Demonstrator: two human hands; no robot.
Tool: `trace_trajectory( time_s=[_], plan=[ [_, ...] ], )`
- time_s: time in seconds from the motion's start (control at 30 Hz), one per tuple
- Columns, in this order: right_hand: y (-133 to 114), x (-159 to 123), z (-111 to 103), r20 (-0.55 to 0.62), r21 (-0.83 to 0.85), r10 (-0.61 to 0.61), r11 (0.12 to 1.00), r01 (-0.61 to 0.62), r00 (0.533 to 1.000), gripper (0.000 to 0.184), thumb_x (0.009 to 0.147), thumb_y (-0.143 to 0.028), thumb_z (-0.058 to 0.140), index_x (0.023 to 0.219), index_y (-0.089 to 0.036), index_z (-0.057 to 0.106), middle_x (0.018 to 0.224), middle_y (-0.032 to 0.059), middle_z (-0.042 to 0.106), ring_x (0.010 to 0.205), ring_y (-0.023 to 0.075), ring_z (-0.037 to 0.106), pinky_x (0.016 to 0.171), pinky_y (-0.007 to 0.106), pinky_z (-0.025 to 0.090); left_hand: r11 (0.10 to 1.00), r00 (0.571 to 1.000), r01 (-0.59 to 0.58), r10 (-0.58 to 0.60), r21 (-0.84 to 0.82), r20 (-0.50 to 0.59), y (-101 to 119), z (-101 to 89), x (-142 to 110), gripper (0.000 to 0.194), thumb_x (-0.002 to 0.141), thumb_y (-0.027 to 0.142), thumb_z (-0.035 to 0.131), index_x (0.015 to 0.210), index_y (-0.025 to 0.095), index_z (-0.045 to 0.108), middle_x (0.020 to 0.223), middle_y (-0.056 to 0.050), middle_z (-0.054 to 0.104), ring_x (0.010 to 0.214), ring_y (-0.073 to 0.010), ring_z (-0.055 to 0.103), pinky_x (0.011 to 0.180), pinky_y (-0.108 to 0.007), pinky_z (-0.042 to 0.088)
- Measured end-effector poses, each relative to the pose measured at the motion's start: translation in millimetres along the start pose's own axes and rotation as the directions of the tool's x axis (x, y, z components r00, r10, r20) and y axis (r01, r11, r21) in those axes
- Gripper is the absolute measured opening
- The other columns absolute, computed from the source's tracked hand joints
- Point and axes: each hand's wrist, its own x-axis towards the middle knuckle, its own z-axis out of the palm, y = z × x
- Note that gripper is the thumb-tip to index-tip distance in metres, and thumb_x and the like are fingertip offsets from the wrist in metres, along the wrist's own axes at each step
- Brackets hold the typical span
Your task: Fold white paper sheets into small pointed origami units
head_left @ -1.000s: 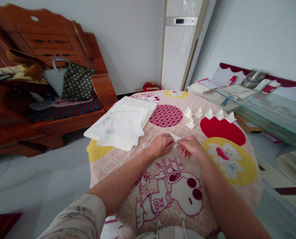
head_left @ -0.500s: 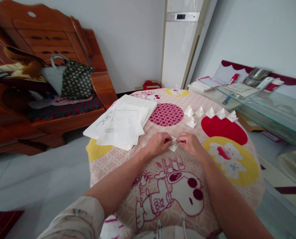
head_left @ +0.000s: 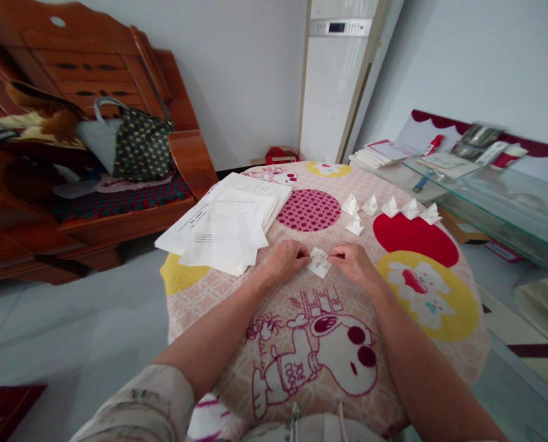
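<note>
Head view: small paper square lies between the two hands, on or just above the patterned tablecloth; exact contact with cloth not clear. Left hand: fingers curled inward, tips at the square's left edge; whether pinching or only resting, cannot tell. Right hand: thumb and forefinger drawn together, apparently pinching the square's right edge; other fingers loosely curled. Printed sheets beyond and to the left of the left hand, not touched. White folded pieces ahead of the right hand, most in a row, one nearer.

Handling, judged: very light, thin, stiffer along creases; easily crumpled or torn, slides readily on cloth. Best grip: fingertip pinch at opposite edges, light pressure, clear of the middle
</note>
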Motion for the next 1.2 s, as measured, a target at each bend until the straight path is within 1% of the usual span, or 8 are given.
trace_trajectory(
  time_s=[0.23, 0.43, 0.67, 0.83, 0.97, 1.07, 1.13, 1.2],
  plan=[
    [-5, -6, 1, 0.102, 0.04, 0.041, 0.998, -0.046, 0.994, 0.021, 0.078, -0.019, 0.059, 0.057, -0.016, 0.062, 0.06, -0.0008, 0.058, 0.061, 0.0132, 0.048, 0.057, 0.025, 0.033, 0.997, 0.992, 0.078, -0.077, -0.003, 0.102, -1, -11.5, -1, 0.014, 0.077, 0.021, 0.065, 0.067, 0.015, 0.073, 0.055, 0.003, 0.06, 0.054, -0.0102, 0.05, 0.055, -0.024, 0.03],
    [-10, -2, 2, 0.069, -0.003, 0.161, 0.987, -0.161, 0.985, 0.021, 0.077, -0.021, 0.061, 0.056, -0.016, 0.062, 0.052, -0.0028, 0.053, 0.054, 0.0111, 0.044, 0.051, 0.024, 0.028, 0.996, 0.989, 0.09, -0.091, 0.018, 0.115, -3, -12.6, 1, 0.019, 0.079, 0.024, 0.063, 0.066, 0.015, 0.072, 0.055, 0.002, 0.06, 0.054, -0.0102, 0.049, 0.055, -0.024, 0.031],
    [-13, 3, 3, 0.064, -0.075, 0.275, 0.96, -0.27, 0.959, 0.022, 0.075, -0.022, 0.066, 0.054, -0.017, 0.061, 0.05, -0.0028, 0.051, 0.051, 0.0106, 0.042, 0.05, 0.025, 0.027, 0.987, 0.989, 0.124, -0.131, 0.098, 0.069, -2, -9.1, 4, 0.018, 0.079, 0.022, 0.065, 0.066, 0.014, 0.073, 0.061, -0.001, 0.064, 0.056, -0.0111, 0.051, 0.056, -0.024, 0.032],
    [-13, 5, 4, 0.057, -0.103, 0.292, 0.953, -0.285, 0.955, 0.021, 0.075, -0.022, 0.068, 0.055, -0.017, 0.062, 0.051, -0.0027, 0.05, 0.052, 0.0112, 0.043, 0.05, 0.025, 0.026, 0.982, 0.973, 0.188, -0.19, 0.025, 0.134, -4, -12.8, 6, 0.026, 0.08, 0.027, 0.067, 0.057, 0.014, 0.067, 0.047, 0.002, 0.055, 0.049, -0.0097, 0.048, 0.053, -0.023, 0.033],
    [-18, 6, 3, 0.053, -0.114, 0.312, 0.946, -0.305, 0.948, 0.023, 0.074, -0.021, 0.069, 0.053, -0.017, 0.061, 0.05, -0.0032, 0.049, 0.051, 0.0109, 0.042, 0.051, 0.025, 0.027, 0.977, 0.966, 0.204, -0.191, -0.061, 0.176, -9, -14.1, 5, 0.026, 0.082, 0.024, 0.064, 0.058, 0.014, 0.066, 0.045, 0.003, 0.054, 0.046, -0.0085, 0.048, 0.051, -0.021, 0.034],
    [-20, 6, 3, 0.051, -0.131, 0.327, 0.939, -0.318, 0.944, 0.023, 0.074, -0.02, 0.068, 0.052, -0.017, 0.061, 0.049, -0.003, 0.049, 0.05, 0.0109, 0.042, 0.051, 0.025, 0.027, 0.985, 0.991, 0.122, -0.114, -0.12, 0.073, -10, -12.2, 3, 0.015, 0.081, 0.016, 0.063, 0.068, 0.013, 0.07, 0.052, 0.002, 0.059, 0.05, -0.0084, 0.052, 0.053, -0.021, 0.037],
    [-20, 6, 3, 0.052, -0.144, 0.335, 0.935, -0.325, 0.941, 0.021, 0.074, -0.02, 0.068, 0.053, -0.017, 0.062, 0.05, -0.0023, 0.052, 0.051, 0.0115, 0.044, 0.051, 0.025, 0.028, 0.988, 0.999, -0.018, 0.012, -0.156, -0.039, -9, -9.5, 1, 0.01, 0.079, 0.012, 0.064, 0.078, 0.012, 0.074, 0.065, 0.0, 0.067, 0.059, -0.0095, 0.057, 0.058, -0.021, 0.041],
    [-19, 6, 4, 0.054, -0.155, 0.337, 0.933, -0.325, 0.94, 0.018, 0.074, -0.021, 0.068, 0.057, -0.017, 0.065, 0.053, -0.0011, 0.056, 0.054, 0.0123, 0.047, 0.052, 0.025, 0.029, 0.968, 0.979, -0.191, 0.175, -0.165, -0.106, -8, -5.4, 0, 0.014, 0.08, 0.009, 0.064, 0.086, 0.014, 0.076, 0.08, -0.004, 0.072, 0.07, -0.0112, 0.062, 0.065, -0.021, 0.046]
  ],
)
